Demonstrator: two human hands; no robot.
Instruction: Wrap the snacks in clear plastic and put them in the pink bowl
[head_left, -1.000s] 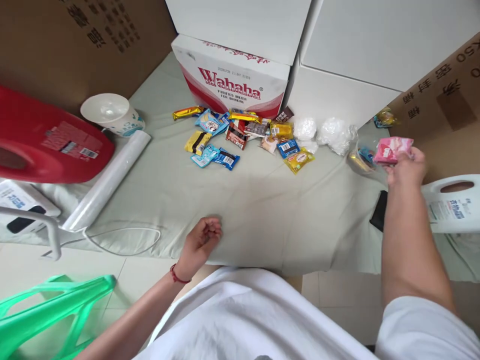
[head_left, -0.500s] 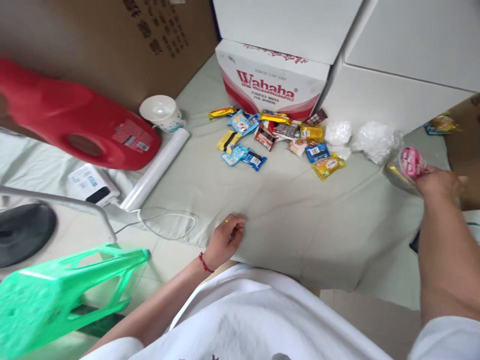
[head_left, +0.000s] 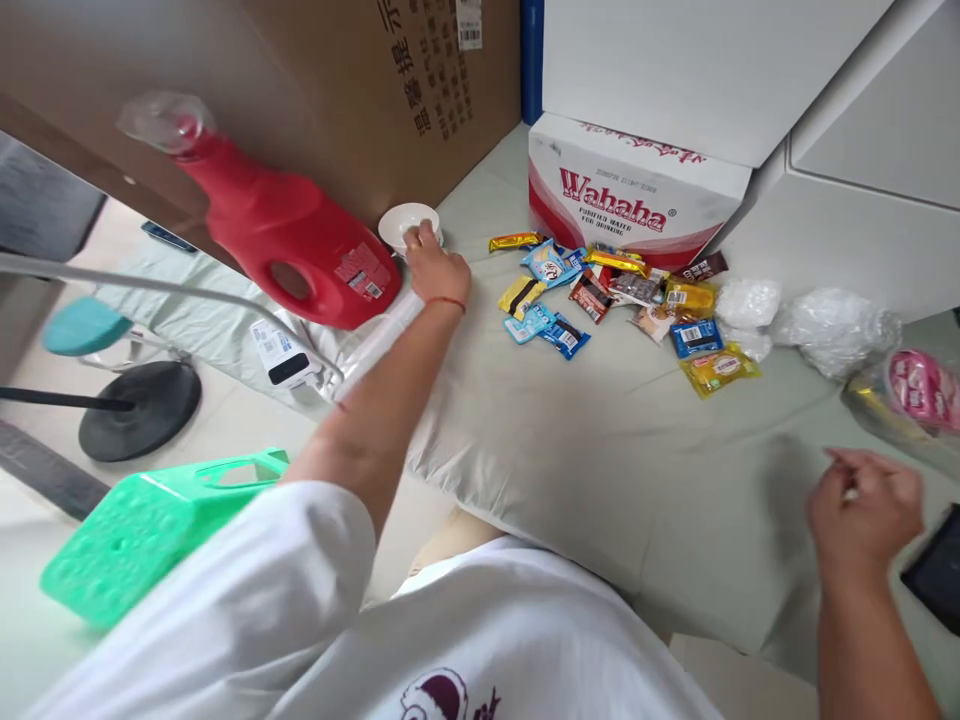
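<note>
My left hand [head_left: 439,268] reaches across to the white paper bowl [head_left: 397,222] beside the red jug. Its bent fingers close on the bowl's near rim; part of the bowl is hidden behind them. My right hand [head_left: 866,505] is curled above the cloth at the right, in front of a clear bag with a pink package [head_left: 919,385]. A small pale spot shows between its fingers, too small to name. Several wrapped snacks, among them a yellow packet [head_left: 720,368] and a blue packet [head_left: 696,338], lie between my hands.
A red jug [head_left: 300,235] leans beside a clear roll [head_left: 386,330]. Behind the snacks stands a Wahaba-style water carton, lettered Wahaha [head_left: 630,190]. Bubble wrap [head_left: 836,330] lies at the right. A green stool [head_left: 165,520] and a metal bar [head_left: 150,270] are at the left.
My left hand has moved from the cloth's front edge forward and left to the bowl. My right hand has left the pink package and drawn back towards me. The view has turned left.
</note>
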